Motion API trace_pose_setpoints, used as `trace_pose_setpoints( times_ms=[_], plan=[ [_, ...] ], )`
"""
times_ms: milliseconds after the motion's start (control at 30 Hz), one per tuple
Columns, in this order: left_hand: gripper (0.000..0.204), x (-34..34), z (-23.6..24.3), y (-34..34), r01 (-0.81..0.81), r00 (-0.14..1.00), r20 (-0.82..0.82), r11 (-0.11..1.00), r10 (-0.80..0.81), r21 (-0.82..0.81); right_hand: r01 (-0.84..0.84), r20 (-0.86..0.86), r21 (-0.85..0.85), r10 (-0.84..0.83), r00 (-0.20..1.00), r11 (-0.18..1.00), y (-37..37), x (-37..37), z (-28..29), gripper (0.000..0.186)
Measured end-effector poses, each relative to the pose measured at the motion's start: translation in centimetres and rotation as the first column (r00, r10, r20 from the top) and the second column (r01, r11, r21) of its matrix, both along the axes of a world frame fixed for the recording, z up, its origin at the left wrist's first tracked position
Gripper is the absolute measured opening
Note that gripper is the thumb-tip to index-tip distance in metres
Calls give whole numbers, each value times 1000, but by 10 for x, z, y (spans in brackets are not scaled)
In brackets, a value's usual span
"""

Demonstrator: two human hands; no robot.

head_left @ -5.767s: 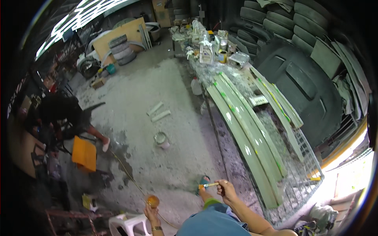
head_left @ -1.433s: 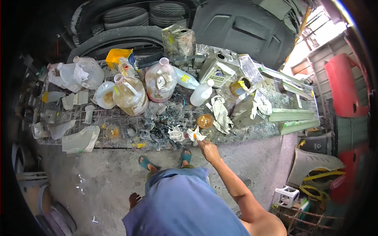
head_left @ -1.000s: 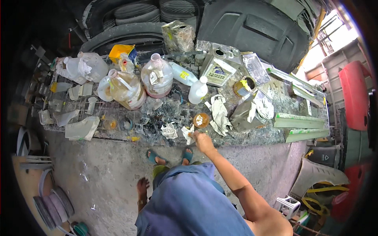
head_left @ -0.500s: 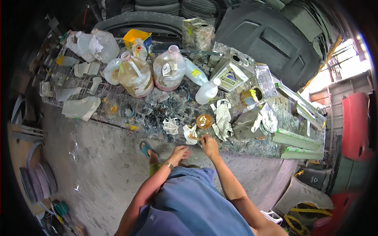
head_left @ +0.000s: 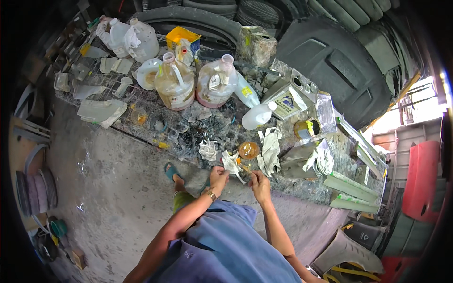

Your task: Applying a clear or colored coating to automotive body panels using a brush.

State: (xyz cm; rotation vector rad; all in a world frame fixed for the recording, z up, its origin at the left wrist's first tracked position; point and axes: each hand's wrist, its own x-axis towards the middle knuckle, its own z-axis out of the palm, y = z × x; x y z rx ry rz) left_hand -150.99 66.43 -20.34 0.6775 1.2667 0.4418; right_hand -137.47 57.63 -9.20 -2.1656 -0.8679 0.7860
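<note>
At the bench's near edge my left hand (head_left: 218, 178) is closed, its fingertips pinching the near edge of a crumpled white rag (head_left: 230, 161). My right hand (head_left: 260, 186) grips a thin, light-brown tool, seemingly a small brush (head_left: 246, 169), its tip pointing left toward the rag. An orange spot shows beside the rag near that tip. Just beyond the brush sits a round container of amber liquid (head_left: 248, 150) with pale flecks. Another white rag (head_left: 270, 151) hangs in folds to its right, and a small crumpled one (head_left: 207, 150) lies left.
Big plastic jugs (head_left: 175, 85) and a white bottle (head_left: 258, 116) stand farther back on the stained bench (head_left: 188, 158). A rectangular metal can (head_left: 289, 98) and an opened round tin (head_left: 306, 128) are right of them. Green-edged strips (head_left: 351, 188) lie at the right end.
My left hand has moved up to the rag, which is now partly lifted and bunched. My right hand has drawn the brush slightly right and nearer. The view has shifted slightly.
</note>
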Motion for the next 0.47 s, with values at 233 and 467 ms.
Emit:
trace_pose_setpoints(
  times_ms=[233, 467],
  plan=[
    [12, -1, -55, 0, 145, 983, -152, 937, -101, 317, -211, 14, -35, 212, 977, 977, 15, -4, -32, 21],
    [6, -17, -14, 3, -55, 979, 189, 995, 71, -89, -186, -223, -130, 154, 963, 974, 1, -5, -45, 21]
  ],
)
